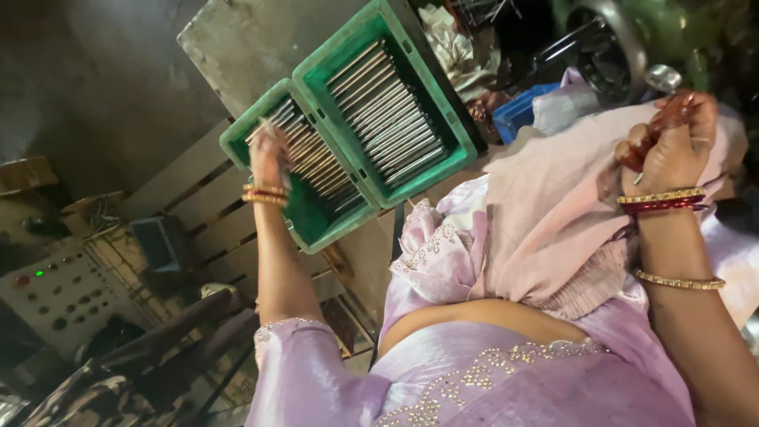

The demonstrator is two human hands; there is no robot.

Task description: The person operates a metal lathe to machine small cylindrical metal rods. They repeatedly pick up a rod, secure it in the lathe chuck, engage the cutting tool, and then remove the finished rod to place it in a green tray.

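Two green plastic crates sit side by side on a wooden pallet, both filled with several thin metal rods. My left hand (269, 154), with red and gold bangles at the wrist, reaches into the nearer crate (304, 217). Its fingers are closed around the blurred end of a metal rod (265, 124). The farther crate (443, 103) holds neat rows of rods (387, 111). My right hand (672, 142) is raised at the right over pale lilac cloth. Its fingers are curled tight, and a thin metal tip (637, 179) shows under the palm.
The wooden pallet (198, 198) lies under the crates beside a grey slab (245, 39). A control panel with round buttons (55, 292) is at the left. A blue bin (518, 115), crumpled cloth and dark machine parts (609, 39) lie beyond the crates.
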